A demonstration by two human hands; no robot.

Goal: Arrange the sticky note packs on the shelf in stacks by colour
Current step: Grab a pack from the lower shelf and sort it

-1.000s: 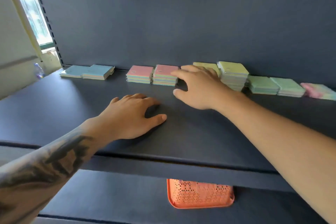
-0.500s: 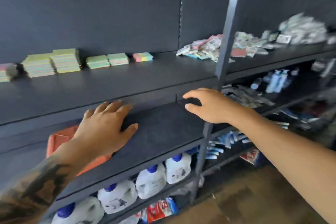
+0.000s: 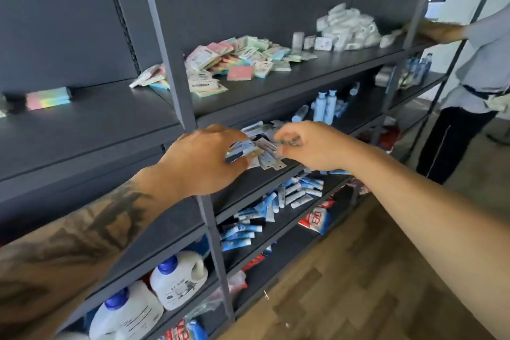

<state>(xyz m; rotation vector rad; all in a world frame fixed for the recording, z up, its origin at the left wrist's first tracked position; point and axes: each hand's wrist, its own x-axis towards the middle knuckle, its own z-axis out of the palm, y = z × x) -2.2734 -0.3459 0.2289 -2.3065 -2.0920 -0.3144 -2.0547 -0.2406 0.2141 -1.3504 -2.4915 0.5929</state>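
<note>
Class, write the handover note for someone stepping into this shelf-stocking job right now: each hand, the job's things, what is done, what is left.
Left hand: fingers curled, in front of small carded packets on the middle shelf; grip unclear.
Right hand: fingers curled, grip unclear.
Sticky note pile: loose and mixed on the upper shelf, right bay.
Done: one multicolour pack lies at the left bay's edge.
Left: sort the pile into stacks by colour.

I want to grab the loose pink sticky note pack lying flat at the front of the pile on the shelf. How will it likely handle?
The pink sticky note pack looks like a flat square block, so probably stiff and light. Lying flat, it should slide rather than roll or tip. If it is wrapped like its neighbours in the pile, it may be somewhat slippery.
</note>
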